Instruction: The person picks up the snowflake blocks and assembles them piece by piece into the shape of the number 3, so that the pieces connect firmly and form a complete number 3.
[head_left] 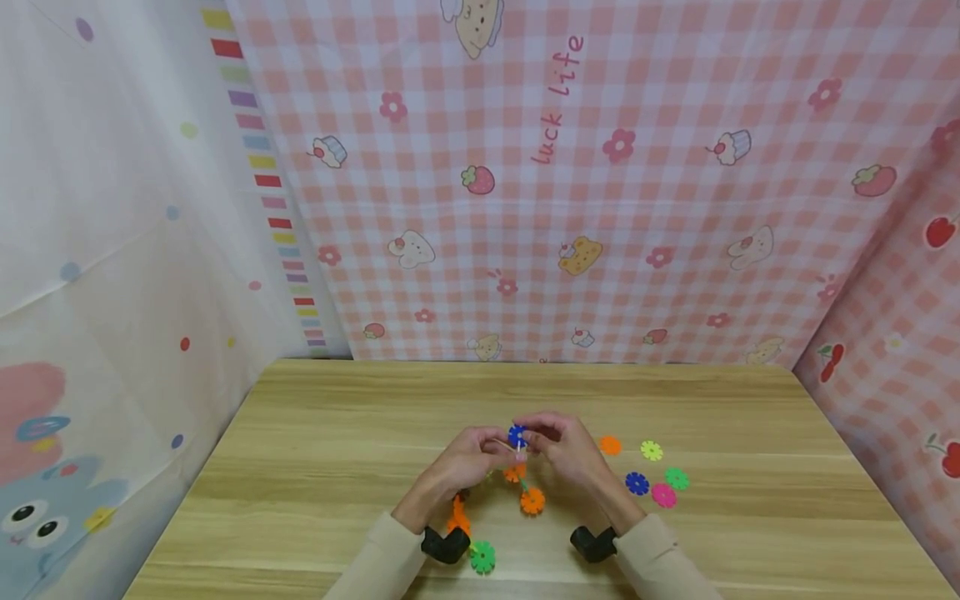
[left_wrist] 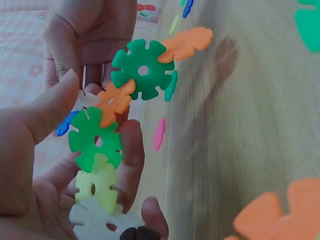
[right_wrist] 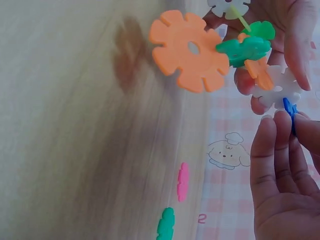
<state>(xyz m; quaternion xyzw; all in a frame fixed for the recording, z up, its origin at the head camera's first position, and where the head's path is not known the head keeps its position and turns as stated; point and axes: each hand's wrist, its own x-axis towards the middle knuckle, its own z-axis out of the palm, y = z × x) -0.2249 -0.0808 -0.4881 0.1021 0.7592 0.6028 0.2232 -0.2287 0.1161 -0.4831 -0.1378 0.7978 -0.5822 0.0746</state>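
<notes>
Above the table, my left hand [head_left: 465, 457] holds a linked chain of plastic snowflake discs. In the left wrist view, the chain includes a dark green disc [left_wrist: 127, 75], a lighter green disc [left_wrist: 81, 137], a pale yellow disc [left_wrist: 104, 182] and a white disc [left_wrist: 87, 220]. My right hand [head_left: 567, 446] pinches a blue snowflake disc [right_wrist: 289, 107] between thumb and fingers. That blue disc meets the edge of another white disc [right_wrist: 275, 92] at the left fingertips; whether their slots interlock, I cannot tell. A large orange disc [right_wrist: 172, 57] sticks out from the chain.
Right of my hands, loose discs lie on the wooden table [head_left: 750, 433]: orange [head_left: 611, 445], yellow [head_left: 651, 451], blue [head_left: 637, 483], green [head_left: 677, 478] and pink [head_left: 663, 496]. Near my left wrist are orange pieces [head_left: 458, 518] and a green disc [head_left: 483, 557]. A checked curtain [head_left: 525, 225] hangs behind.
</notes>
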